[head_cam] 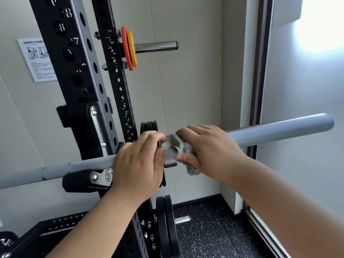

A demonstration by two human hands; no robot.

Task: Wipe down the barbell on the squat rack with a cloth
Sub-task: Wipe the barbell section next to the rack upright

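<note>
A grey barbell (279,130) lies across the black squat rack (74,75), resting in a J-hook (87,180). Its sleeve sticks out to the right; its shaft runs off the left edge. My right hand (210,149) is wrapped over the inner end of the sleeve, pressing a crumpled grey cloth (176,148) against the collar. My left hand (137,164) grips the bar just left of the collar, its fingertips touching the cloth. Both hands hide the collar for the most part.
Red and yellow plates (129,48) hang on a chrome storage peg above. Black plates (166,226) sit on a lower peg near the speckled rubber floor (210,233). A paper notice (36,59) is on the wall at left; a door frame (260,71) stands at right.
</note>
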